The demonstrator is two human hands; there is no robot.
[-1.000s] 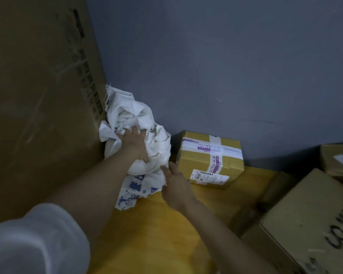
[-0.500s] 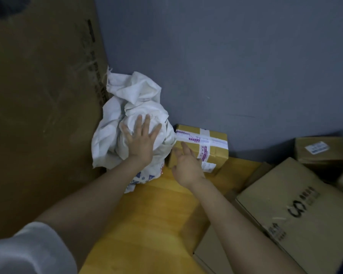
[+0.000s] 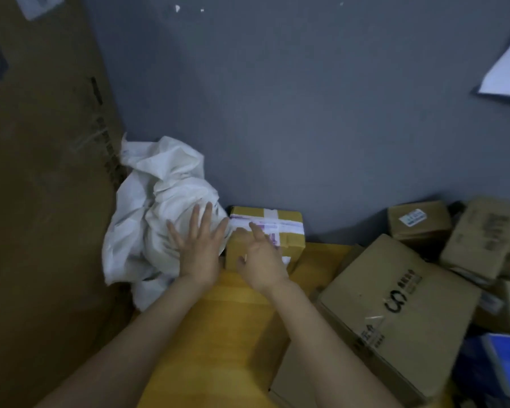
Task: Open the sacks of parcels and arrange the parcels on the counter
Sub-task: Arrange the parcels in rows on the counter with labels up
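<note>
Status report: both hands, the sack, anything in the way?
Left hand open, flat on white sack. Right hand open, at taped parcel. Tall cardboard close on sack's left.

- A yellow wooden counter (image 3: pixel 218 334) runs up to a grey wall (image 3: pixel 306 113) at its far edge, in dim light.
- A crumpled white sack (image 3: pixel 159 207) sits in the far left corner, bunched into a mound against the wall and against a tall brown cardboard sheet (image 3: pixel 42 201) along the left edge.
- A small brown parcel (image 3: pixel 290 231), crossed with white tape, stands at the far edge, against the wall and touching the sack.
- A large cardboard box (image 3: pixel 395 304) overlaps the right edge; whether it rests on the counter is unclear.
</note>
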